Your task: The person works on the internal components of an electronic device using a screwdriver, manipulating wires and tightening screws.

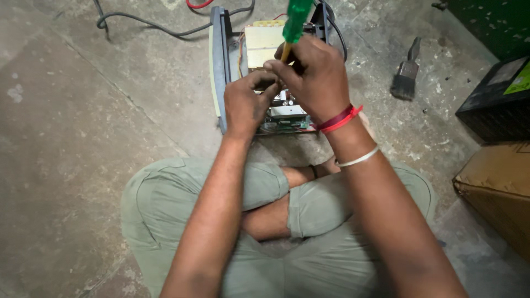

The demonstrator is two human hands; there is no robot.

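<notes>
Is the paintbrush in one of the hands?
No, the paintbrush lies on the floor, apart from both hands; the right hand holds a green screwdriver.

Open floor: bare concrete floor [83, 138] from 7 to 10 o'clock.
Ahead, 12 o'clock: opened device [221, 60], both hands over it.
Cables [149, 25]: 11 o'clock.
Brush [406, 74]: 2 o'clock.
Boxes: black box [497, 105], cardboard box [497, 187], 3 o'clock.

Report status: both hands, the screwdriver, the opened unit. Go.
Right hand gripping green-handled screwdriver, tip down into opened unit. Left hand steadying at the circuit board. Brush lies apart on the floor, nothing blocking.
</notes>
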